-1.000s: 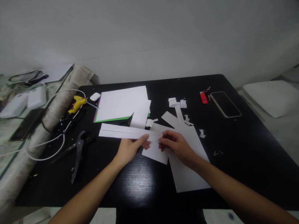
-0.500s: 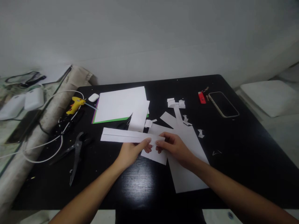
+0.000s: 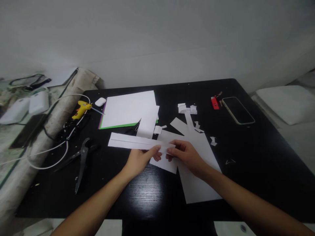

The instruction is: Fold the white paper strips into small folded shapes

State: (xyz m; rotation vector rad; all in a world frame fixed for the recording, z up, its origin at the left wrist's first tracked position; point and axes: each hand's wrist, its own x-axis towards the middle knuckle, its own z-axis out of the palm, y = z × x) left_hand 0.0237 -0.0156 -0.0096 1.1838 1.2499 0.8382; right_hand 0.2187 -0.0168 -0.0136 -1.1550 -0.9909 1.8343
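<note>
A long white paper strip (image 3: 130, 141) with a dark line along its length is held level above the table. My left hand (image 3: 142, 160) pinches it right of its middle, thumb on top and fingers beneath. At its right end my right hand (image 3: 183, 154) grips it between thumb and fingers. Below and behind my hands lie white paper sheets (image 3: 199, 177) and another cut paper piece (image 3: 147, 123). A folded paper piece with two curled ends (image 3: 188, 114) rests behind my right hand. Small paper scraps (image 3: 213, 141) are scattered nearby.
On the black table (image 3: 258, 170) are pliers (image 3: 83, 157), a yellow glue gun (image 3: 81, 109) with a white cable, a white case (image 3: 100, 102), a stack of coloured-edged sheets (image 3: 128, 108), a red lighter (image 3: 214, 103) and a phone (image 3: 238, 110). A rolled sheet (image 3: 71, 98) lies along the left.
The whole view has shifted slightly to the right. Both hands keep their hold on the paper strip with almost no change.
</note>
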